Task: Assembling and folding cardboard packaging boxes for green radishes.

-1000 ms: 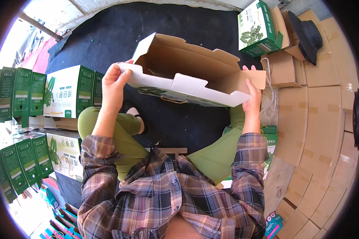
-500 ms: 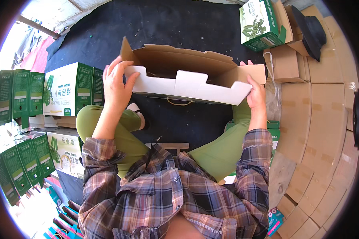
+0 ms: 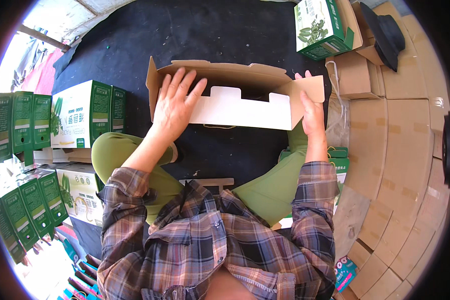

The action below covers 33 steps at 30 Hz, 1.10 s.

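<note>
A plaid shirt (image 3: 220, 245) and green-trousered knees (image 3: 120, 152) fill the near view. Above the lap, the cardboard box (image 3: 235, 97) is held open-topped over the black mat (image 3: 210, 35). The left hand (image 3: 174, 102) lies flat with fingers spread on its near white flap; the right hand (image 3: 310, 110) clasps the right end flap. Farther left stand green and white cartons (image 3: 82, 112); far right, another green carton (image 3: 319, 25) and stacked brown boxes (image 3: 400, 140)

Bright daylight — perhaps overexposed left rim
</note>
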Each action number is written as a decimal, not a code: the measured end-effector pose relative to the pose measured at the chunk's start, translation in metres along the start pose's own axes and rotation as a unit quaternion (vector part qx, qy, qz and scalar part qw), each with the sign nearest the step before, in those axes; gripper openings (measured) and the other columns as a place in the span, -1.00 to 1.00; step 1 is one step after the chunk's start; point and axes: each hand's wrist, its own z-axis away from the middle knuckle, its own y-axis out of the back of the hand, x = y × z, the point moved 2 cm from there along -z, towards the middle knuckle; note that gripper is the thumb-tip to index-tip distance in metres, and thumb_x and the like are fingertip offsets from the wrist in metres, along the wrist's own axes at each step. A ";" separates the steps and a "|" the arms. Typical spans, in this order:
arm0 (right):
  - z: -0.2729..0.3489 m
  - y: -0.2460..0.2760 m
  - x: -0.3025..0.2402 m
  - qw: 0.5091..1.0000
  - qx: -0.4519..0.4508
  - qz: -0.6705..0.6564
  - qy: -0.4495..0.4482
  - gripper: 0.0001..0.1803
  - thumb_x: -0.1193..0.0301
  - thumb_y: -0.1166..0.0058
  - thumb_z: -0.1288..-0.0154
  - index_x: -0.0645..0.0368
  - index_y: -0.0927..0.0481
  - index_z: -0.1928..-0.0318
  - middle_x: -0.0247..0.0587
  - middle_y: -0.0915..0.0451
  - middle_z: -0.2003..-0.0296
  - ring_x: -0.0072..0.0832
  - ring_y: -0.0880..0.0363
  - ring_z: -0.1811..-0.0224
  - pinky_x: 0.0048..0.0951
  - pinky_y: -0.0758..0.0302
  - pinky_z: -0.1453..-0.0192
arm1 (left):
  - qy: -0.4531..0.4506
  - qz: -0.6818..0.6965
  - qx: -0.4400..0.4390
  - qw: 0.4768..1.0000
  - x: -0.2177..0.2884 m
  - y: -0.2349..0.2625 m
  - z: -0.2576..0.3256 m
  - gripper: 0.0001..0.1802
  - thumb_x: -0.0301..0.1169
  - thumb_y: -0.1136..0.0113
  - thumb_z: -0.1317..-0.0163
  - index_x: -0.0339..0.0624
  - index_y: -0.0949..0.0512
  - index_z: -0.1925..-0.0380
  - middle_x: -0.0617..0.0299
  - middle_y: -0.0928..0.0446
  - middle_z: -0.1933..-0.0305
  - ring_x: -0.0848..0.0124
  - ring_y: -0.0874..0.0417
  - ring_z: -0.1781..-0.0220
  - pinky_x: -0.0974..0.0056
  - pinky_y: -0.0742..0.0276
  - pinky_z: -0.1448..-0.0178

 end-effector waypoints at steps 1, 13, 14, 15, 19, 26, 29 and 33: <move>0.002 -0.001 -0.001 1.000 -0.002 0.020 0.006 -0.36 0.47 0.19 -0.44 0.19 0.04 -0.46 -0.02 -0.24 -0.36 -0.41 -0.19 -0.40 -0.38 -0.08 -0.46 | 0.034 0.013 0.016 0.999 0.002 0.004 -0.006 -0.33 -0.43 -0.21 -0.08 0.09 -0.34 -0.27 0.11 -0.21 -0.39 0.01 -0.08 -0.48 -0.33 -0.01 -0.39; 0.008 -0.026 0.009 0.902 -0.049 0.411 0.124 -0.40 0.47 -0.26 -0.09 -0.17 -0.52 -0.20 -0.11 -0.13 -0.42 -0.12 -0.21 -0.34 -0.23 -0.19 -0.38 | 0.076 0.015 0.019 0.997 -0.001 0.005 -0.007 -0.10 -0.33 -0.42 0.06 0.17 -0.23 -0.35 0.15 -0.16 -0.43 0.02 -0.07 -0.49 -0.37 0.08 -0.42; 0.007 -0.030 0.008 0.891 -0.038 0.437 0.121 -0.36 0.51 -0.25 -0.06 -0.20 -0.51 -0.21 -0.10 -0.11 -0.42 -0.09 -0.21 -0.33 -0.22 -0.20 -0.38 | 0.079 0.012 0.018 0.997 -0.001 0.008 -0.006 -0.10 -0.33 -0.42 0.06 0.17 -0.23 -0.35 0.15 -0.16 -0.43 0.02 -0.07 -0.49 -0.37 0.08 -0.42; 0.008 -0.033 0.006 0.891 -0.040 0.434 0.123 -0.36 0.51 -0.25 -0.06 -0.20 -0.51 -0.21 -0.10 -0.11 -0.42 -0.09 -0.21 -0.33 -0.22 -0.20 -0.38 | 0.052 0.004 0.030 0.998 0.002 0.015 -0.006 -0.15 -0.34 -0.40 0.05 0.17 -0.28 -0.32 0.20 -0.21 -0.41 0.06 -0.11 -0.47 -0.35 0.08 -0.43; 0.009 -0.036 0.002 0.876 -0.035 0.469 0.103 -0.28 0.55 -0.25 -0.03 -0.19 -0.45 -0.26 -0.10 -0.08 -0.42 -0.07 -0.19 -0.35 -0.20 -0.20 -0.38 | -0.027 -0.031 0.241 0.970 0.002 0.034 0.006 -0.34 -0.37 -0.42 0.06 0.08 -0.46 -0.13 0.23 -0.34 -0.30 0.12 -0.23 -0.40 -0.20 0.12 -0.48; 0.006 -0.035 0.006 0.872 -0.026 0.476 0.111 -0.28 0.55 -0.25 -0.03 -0.12 -0.43 -0.27 -0.09 -0.10 -0.41 -0.07 -0.18 -0.36 -0.20 -0.20 -0.38 | 0.192 0.219 0.302 0.908 -0.029 0.039 0.014 -0.28 -0.63 -0.34 0.04 -0.26 -0.32 -0.20 0.00 -0.39 -0.18 0.13 -0.48 -0.17 0.12 -0.40 -0.27; 0.003 -0.037 0.009 0.875 -0.030 0.468 0.122 -0.26 0.55 -0.25 -0.03 -0.13 -0.42 -0.28 -0.09 -0.10 -0.41 -0.07 -0.19 -0.35 -0.20 -0.21 -0.38 | 0.180 0.232 0.176 0.939 -0.028 0.031 0.016 -0.58 -0.64 -0.21 -0.05 -0.19 -0.53 0.02 0.09 -0.56 0.15 0.16 -0.57 -0.03 0.19 -0.45 -0.16; 0.003 -0.036 0.008 0.869 -0.028 0.476 0.134 -0.27 0.57 -0.24 -0.02 -0.11 -0.42 -0.26 -0.08 -0.14 -0.39 -0.06 -0.23 -0.33 -0.18 -0.22 -0.37 | 0.102 0.148 0.057 0.982 -0.026 0.017 0.016 -0.64 -0.57 -0.23 -0.02 -0.18 -0.56 0.09 0.09 -0.57 0.18 0.09 -0.56 0.07 0.12 -0.49 -0.05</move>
